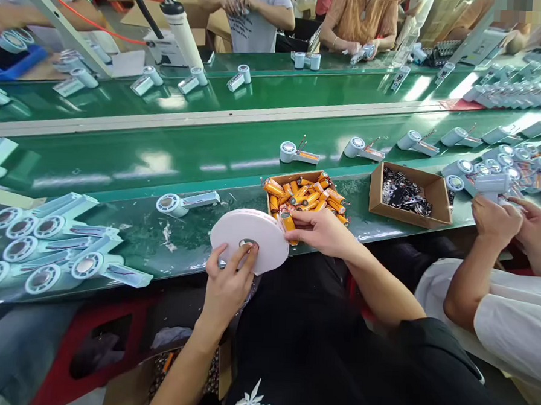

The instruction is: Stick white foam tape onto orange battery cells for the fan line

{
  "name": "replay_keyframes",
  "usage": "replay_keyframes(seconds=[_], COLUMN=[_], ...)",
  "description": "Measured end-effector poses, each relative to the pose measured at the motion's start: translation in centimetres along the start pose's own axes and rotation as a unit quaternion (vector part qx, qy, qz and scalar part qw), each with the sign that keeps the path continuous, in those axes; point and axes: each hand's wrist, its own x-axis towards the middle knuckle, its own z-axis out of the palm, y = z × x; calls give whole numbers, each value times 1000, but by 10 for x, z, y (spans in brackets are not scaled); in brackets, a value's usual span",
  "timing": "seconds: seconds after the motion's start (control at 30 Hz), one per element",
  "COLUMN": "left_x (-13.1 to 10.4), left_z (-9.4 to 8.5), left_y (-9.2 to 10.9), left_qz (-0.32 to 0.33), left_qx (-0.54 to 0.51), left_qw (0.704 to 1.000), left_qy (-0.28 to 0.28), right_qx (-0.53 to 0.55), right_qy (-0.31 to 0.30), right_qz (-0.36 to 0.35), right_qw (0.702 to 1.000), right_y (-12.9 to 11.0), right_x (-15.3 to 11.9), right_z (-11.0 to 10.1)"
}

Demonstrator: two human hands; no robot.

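1. Left hand (230, 279): gripping the white roll (228, 227), fingertips at its hub, apparently to leave the rim free toward the right
2. Right hand (326, 231): thumb and fingers pinched on an orange cell (287, 220) beside that rim, I judge for close control
3. Box (290, 176) of cells: just beyond the right hand, likely for short reach
4. Bench (168, 245): I find open room left of the roll; near edge beside the left hand

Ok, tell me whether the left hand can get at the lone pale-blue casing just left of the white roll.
Probably, once freed: the left hand is occupied with the white roll, but nothing visible stands between it and the pale-blue casing close by.
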Motion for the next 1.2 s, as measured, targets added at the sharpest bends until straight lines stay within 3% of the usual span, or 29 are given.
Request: replay_keyframes(seconds=[0.1, 0.23, 0.33, 0.43, 0.53, 0.63, 0.7, 0.73, 0.87, 1.0, 1.1, 1.2], left_x=[4, 5, -6, -18, -11, 19, 43, 54, 77, 113, 180, 252], left_z=[-6, -5, -6, -13, -23, -23, -16, -12, 5, 26, 58, 96], left_y=[4, 33, 42, 7, -64, -132, -162, -172, -196, -217, -218, -196], left_qz=[-7, -46, -57, -70, -76, -150, -210, -221, -169, -102, -72, -62], left_qx=[27, 27, -15, -36, -123, -139, -40, 13, 94, 98, 90, 62], left_qw=[999, 996, 998, 992, 967, 965, 967, 963, 939, 937, 943, 943], left_qy=[16, 70, 28, -95, -211, -163, -135, -152, -285, -320, -313, -322], right_qx=[103, 286, 296, 271, 231, 203, 191, 184, 150, 105, 72, 36], right_qy=[22, 195, 310, 469, 423, 353, 332, 331, 359, 363, 317, 213], right_qz=[0, -34, -108, -244, -204, -148, -136, -135, -121, -121, -132, -131], right_qw=[994, 937, 897, 804, 852, 901, 914, 916, 913, 918, 937, 968], right_y=[8, 17, 11, 2, 5, 20, 31, 36, 47, 32, 9, -3], right_x=[2, 6, 7, 3, -6, -19, -29, -34, -61, -58, -3, 86], right_z=[16, 39, 5, -52, -71, -51, -39, -37, -60, -92, -102, -99])
